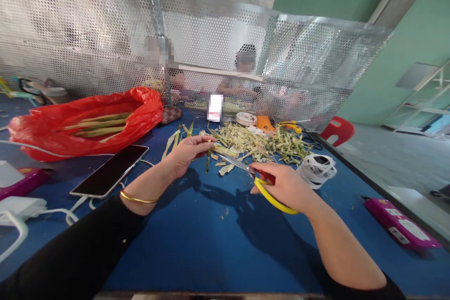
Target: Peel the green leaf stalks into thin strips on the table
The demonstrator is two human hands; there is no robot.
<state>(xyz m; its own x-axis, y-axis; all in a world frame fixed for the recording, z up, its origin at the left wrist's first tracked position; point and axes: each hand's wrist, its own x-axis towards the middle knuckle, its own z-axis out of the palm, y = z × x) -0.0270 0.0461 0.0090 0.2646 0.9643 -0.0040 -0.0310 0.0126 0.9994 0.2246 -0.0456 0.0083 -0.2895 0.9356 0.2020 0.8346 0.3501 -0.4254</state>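
My left hand (pixel 188 151) pinches a thin green plant stalk (pixel 208 159) just above the blue table (pixel 197 239). My right hand (pixel 283 186) grips scissors (pixel 246 171) with yellow and red handles. Their blades point left toward the stalk, right beside my left fingertips. A pile of cut stalk trimmings (pixel 263 143) lies just beyond both hands. Small cut pieces (pixel 225 168) lie under the blades. A gold bangle (pixel 135 198) is on my left wrist.
A red plastic bag (pixel 87 124) holding long green stalks lies at the left. A black phone (pixel 110 171) on a white cable sits near my left arm. A white tape roll (pixel 316 168), purple boxes (pixel 401 222) and a perforated metal screen (pixel 211 51) with people behind it surround the table.
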